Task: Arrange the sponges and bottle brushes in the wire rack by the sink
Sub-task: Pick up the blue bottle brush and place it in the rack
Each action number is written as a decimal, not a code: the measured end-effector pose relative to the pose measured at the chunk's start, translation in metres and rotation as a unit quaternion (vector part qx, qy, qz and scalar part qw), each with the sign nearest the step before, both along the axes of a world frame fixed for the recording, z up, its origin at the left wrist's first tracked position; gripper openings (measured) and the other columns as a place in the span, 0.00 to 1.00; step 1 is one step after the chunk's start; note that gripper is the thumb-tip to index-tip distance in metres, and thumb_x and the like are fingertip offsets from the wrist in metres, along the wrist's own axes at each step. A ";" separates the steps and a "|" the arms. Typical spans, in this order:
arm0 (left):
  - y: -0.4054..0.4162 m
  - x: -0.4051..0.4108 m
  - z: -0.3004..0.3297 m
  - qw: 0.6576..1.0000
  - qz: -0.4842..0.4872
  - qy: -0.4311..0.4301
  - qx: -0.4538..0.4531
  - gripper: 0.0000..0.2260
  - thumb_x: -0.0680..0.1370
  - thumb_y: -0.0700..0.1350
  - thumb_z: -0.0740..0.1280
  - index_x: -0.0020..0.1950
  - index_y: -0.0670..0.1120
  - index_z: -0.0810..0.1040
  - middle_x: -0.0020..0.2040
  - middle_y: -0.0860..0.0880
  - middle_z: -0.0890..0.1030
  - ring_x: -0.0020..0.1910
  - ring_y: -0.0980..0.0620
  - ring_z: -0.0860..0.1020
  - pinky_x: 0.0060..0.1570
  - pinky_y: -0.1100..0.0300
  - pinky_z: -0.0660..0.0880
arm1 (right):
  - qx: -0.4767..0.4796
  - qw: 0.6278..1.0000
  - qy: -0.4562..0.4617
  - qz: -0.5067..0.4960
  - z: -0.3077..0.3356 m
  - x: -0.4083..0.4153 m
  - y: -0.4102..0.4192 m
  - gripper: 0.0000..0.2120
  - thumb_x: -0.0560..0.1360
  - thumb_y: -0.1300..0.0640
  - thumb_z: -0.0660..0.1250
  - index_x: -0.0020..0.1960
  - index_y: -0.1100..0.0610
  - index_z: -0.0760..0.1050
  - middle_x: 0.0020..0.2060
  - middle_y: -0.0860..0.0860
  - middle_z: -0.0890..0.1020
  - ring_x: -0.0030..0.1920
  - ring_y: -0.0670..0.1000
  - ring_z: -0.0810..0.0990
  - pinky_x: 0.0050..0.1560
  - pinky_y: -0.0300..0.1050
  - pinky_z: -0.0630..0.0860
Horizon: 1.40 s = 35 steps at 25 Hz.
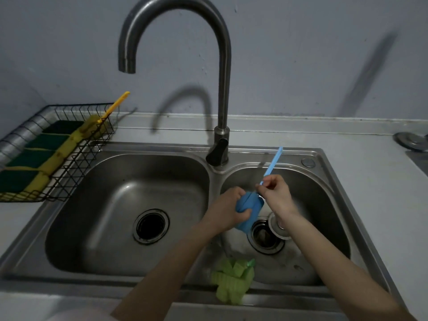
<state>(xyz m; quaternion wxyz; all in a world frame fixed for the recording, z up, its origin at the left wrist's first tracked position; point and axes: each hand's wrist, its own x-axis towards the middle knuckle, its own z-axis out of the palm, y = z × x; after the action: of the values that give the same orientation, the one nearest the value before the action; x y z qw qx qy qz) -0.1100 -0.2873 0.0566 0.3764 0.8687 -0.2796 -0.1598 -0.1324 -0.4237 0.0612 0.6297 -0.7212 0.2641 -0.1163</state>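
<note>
I hold a blue bottle brush over the right sink basin. My left hand is wrapped around its blue sponge head. My right hand pinches the thin blue handle, which points up and right toward the tap. A green sponge brush lies at the front of the right basin. The black wire rack stands on the counter left of the sink. It holds several green-and-yellow sponges in a row and a yellow bottle brush leaning at its back corner.
A tall curved steel tap rises between the two basins. The left basin has an open drain. A drain strainer sits beside the right drain. A metal lid lies on the counter at far right.
</note>
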 end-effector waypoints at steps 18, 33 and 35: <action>0.165 -0.012 0.026 0.985 0.145 -0.073 -0.052 0.21 0.73 0.41 0.67 0.65 0.45 0.68 0.60 0.44 0.74 0.51 0.56 0.70 0.43 0.78 0.67 | 0.123 0.980 -0.043 0.150 0.050 0.020 0.143 0.12 0.76 0.68 0.61 0.36 0.56 0.67 0.32 0.53 0.69 0.34 0.48 0.73 0.33 0.30 0.78; 0.316 0.066 0.082 0.979 0.123 -0.157 -0.040 0.21 0.74 0.41 0.66 0.65 0.45 0.68 0.59 0.43 0.75 0.53 0.55 0.71 0.49 0.67 0.68 | 0.080 0.970 -0.118 0.198 0.115 0.097 0.278 0.10 0.76 0.65 0.61 0.37 0.57 0.70 0.31 0.54 0.72 0.24 0.39 0.77 0.33 0.29 0.79; 0.332 0.079 0.090 0.977 0.128 -0.168 -0.042 0.20 0.73 0.41 0.67 0.65 0.45 0.69 0.59 0.43 0.75 0.54 0.53 0.72 0.54 0.59 0.71 | 0.090 0.970 -0.120 0.192 0.123 0.108 0.294 0.09 0.77 0.63 0.61 0.37 0.57 0.70 0.32 0.53 0.72 0.28 0.42 0.77 0.34 0.30 0.80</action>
<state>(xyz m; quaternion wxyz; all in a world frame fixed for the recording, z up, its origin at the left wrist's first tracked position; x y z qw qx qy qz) -0.0307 0.0450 0.1466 0.3775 0.8951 -0.2319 0.0497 -0.0243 -0.1300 0.1841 0.7295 -0.6797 0.0529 -0.0548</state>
